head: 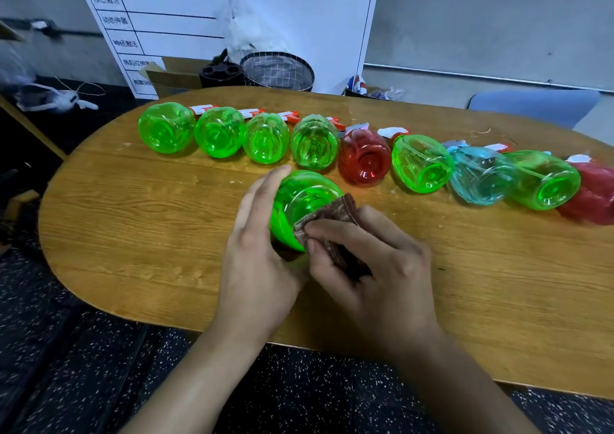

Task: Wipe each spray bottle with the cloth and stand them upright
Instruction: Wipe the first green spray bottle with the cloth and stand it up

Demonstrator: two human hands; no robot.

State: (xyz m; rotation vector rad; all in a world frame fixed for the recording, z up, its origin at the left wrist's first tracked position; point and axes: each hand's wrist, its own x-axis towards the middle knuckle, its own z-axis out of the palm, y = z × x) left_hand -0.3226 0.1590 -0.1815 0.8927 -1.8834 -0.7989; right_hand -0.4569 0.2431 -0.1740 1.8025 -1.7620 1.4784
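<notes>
Both hands share the grip at the centre of the frame: the left hand wraps its fingers around a green spray bottle lying on its side, base toward the camera, while the right hand pinches a folded brown cloth against the bottle's lower right flank. The bottle rests on or just above the wooden surface; which of the two cannot be told.

Across the upper half of the frame a row of nine more bottles lies on its side, bases forward, spray heads pointing away: four green at the left, then red, green, blue, green and a red one cut by the right edge. None stands upright.

Judging from this, the wiping of the first bottle is in hand and the task is near its start. The next move likely calls for turning the bottle under the cloth to reach its far side and neck, then tipping it onto its base on open surface.
</notes>
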